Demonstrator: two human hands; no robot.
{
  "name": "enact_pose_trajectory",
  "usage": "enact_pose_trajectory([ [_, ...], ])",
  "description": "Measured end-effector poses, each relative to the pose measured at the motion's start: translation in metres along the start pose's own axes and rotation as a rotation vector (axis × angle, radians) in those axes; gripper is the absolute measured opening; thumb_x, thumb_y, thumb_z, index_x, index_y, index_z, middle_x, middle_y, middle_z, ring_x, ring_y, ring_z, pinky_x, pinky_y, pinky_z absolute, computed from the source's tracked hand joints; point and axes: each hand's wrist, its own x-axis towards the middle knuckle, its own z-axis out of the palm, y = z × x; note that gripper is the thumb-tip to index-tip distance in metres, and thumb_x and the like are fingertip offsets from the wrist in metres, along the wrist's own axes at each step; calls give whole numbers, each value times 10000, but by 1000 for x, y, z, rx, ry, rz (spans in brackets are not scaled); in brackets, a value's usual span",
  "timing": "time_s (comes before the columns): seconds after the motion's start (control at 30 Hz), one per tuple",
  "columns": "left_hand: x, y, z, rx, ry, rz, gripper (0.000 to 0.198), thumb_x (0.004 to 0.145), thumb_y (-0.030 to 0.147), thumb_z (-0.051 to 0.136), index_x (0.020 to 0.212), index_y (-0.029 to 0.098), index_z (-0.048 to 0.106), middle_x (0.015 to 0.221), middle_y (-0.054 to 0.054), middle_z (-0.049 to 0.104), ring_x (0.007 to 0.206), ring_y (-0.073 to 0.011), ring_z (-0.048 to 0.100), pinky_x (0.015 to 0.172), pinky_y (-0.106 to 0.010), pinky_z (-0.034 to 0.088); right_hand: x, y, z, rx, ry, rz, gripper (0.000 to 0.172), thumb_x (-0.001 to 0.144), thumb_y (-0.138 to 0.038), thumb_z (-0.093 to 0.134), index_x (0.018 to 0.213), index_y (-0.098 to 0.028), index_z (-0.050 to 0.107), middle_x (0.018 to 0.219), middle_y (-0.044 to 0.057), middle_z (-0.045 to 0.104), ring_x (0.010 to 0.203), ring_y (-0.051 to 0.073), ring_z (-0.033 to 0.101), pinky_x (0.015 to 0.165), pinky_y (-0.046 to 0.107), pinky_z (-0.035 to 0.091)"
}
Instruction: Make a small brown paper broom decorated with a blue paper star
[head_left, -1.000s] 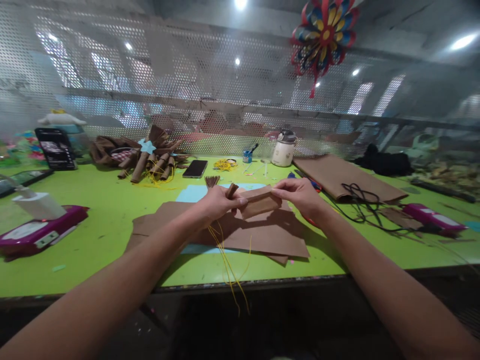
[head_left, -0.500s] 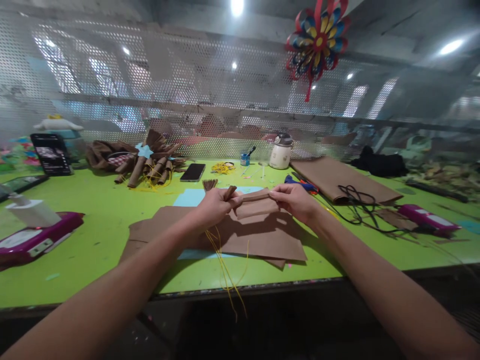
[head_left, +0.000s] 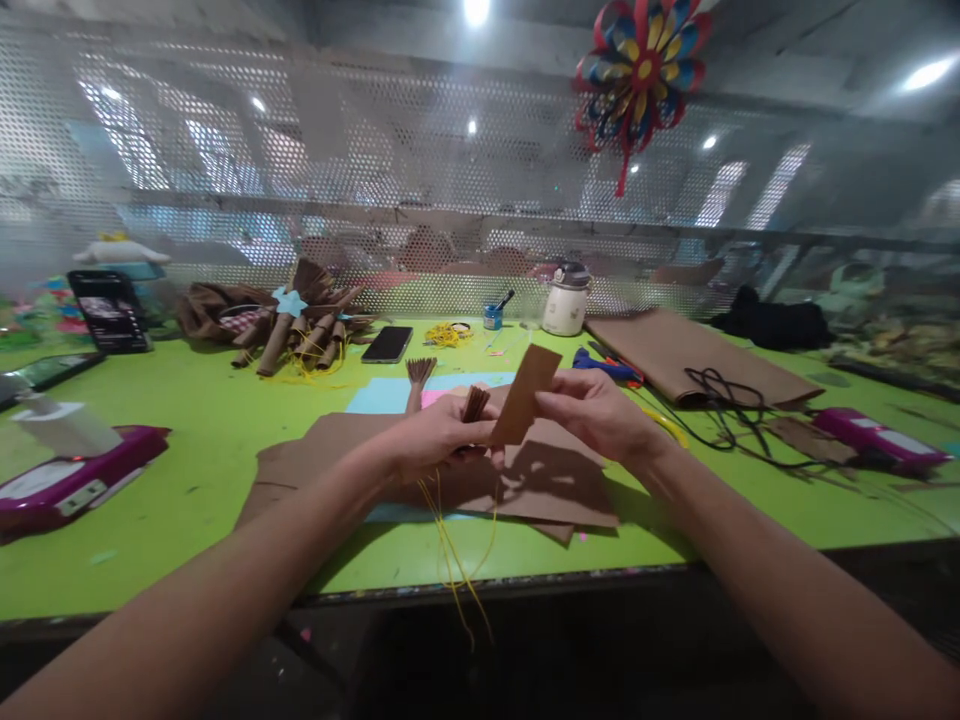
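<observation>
At the left of the worktop point(head_left: 202, 565), a purple power strip point(head_left: 142, 460) carries a white plug adapter point(head_left: 66, 428). Behind it, a phone point(head_left: 111, 312) stands tilted upright with its screen lit. Next to the right, brown paper rolls point(head_left: 279, 338) lie in a pile with yellow strands and a light-blue star point(head_left: 289, 301). A second phone point(head_left: 387, 345) lies flat beside them.

A fringed brown piece point(head_left: 418, 372) rises behind the left hand point(head_left: 435, 438); whether that hand holds it cannot be told. The left fingers are clamped on a pleated brown bundle point(head_left: 475, 406), above stacked brown sheets point(head_left: 540, 490). Yellow threads point(head_left: 448, 535) hang below this hand past the worktop's front edge. Light-blue paper point(head_left: 367, 396) shows beneath the stack.

To the right of the bundle, a brown paper strip point(head_left: 527, 393) is raised at a slant, its lower end at the left fingertips; contact there cannot be confirmed. The right hand point(head_left: 600, 412) has its fingers pinched on the right edge of the strip.

Behind, a blue pot point(head_left: 493, 317) and a white bottle point(head_left: 564, 308) stand upright. Farther right are a blue-handled tool point(head_left: 604, 367), a folded brown sheet point(head_left: 675, 350), a black cable point(head_left: 724, 400) and another purple device point(head_left: 881, 437).
</observation>
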Motion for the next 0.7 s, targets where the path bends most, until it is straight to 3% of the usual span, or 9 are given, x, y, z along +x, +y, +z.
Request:
enact_pose_trajectory([
  [0.1, 2, -1, -4, 6, 177, 21, 304, 739, 423, 593, 816, 129, 584, 664, -4, 518, 469, -43, 315, 418, -199, 159, 0, -1, -5, -38, -29, 130, 210, 757, -353, 611, 842, -162, 633, 736, 12, 610, 659, 116, 545, 667, 283, 445],
  [0.2, 5, -5, -8, 47, 304, 48, 340, 765, 450, 541, 894, 140, 594, 670, -4, 522, 464, -49, 321, 422, -199, 188, 0, -1, -6, -406, -201, 227, 233, 808, -356, 538, 736, -149, 619, 583, -31, 513, 518, 77, 420, 533, 226, 362],
  [0.27, 7, -8, -7, 221, 350, 86, 310, 754, 430, 550, 837, 138, 613, 656, -9, 536, 500, -67, 384, 453, -205, 258, 2, 0, -4, -652, -296, 195, 247, 835, -332, 493, 733, -152, 628, 588, -28, 510, 533, 84, 401, 534, 227, 339],
  [0.43, 7, -11, 2, 678, 305, 166, 189, 712, 288, 572, 595, 142, 593, 640, -19, 534, 575, -110, 478, 518, -228, 337, 5, 9, 0, -872, -367, 90, 219, 842, -292, 468, 803, -171, 646, 700, 0, 592, 652, 119, 478, 623, 245, 377],
  [0.7, 9, -22, -4, 788, 221, 145, 157, 704, 200, 513, 553, 161, 495, 525, 12, 474, 497, -110, 440, 468, -231, 276, 7, 27, -1, -941, -264, 27, 171, 803, -277, 540, 803, -169, 674, 742, 23, 655, 679, 135, 539, 636, 251, 401],
])
